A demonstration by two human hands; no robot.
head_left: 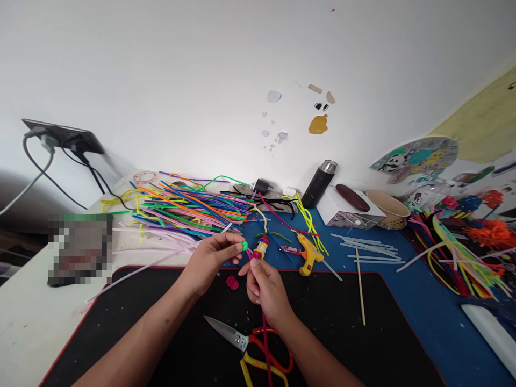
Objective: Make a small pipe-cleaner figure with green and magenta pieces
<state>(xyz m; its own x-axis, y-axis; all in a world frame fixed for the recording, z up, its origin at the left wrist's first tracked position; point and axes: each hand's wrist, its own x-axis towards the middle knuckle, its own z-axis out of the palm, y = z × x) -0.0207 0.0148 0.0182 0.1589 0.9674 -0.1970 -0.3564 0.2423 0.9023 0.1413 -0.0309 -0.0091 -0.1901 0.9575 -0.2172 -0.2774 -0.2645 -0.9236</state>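
Note:
My left hand pinches a small bright green piece between thumb and fingertips. A pale pink pipe cleaner runs under this hand toward the left. My right hand is closed on a dark pink pipe cleaner that runs down toward me over the black mat. The two hands meet above the mat's far edge. A small pink lump lies on the mat between them. A small red, yellow and white figure sits just beyond my right hand.
Red-handled scissors lie on the mat near me. A heap of coloured pipe cleaners fills the back left. A yellow glue gun, a black flask, a white box, white sticks and a wooden skewer sit right.

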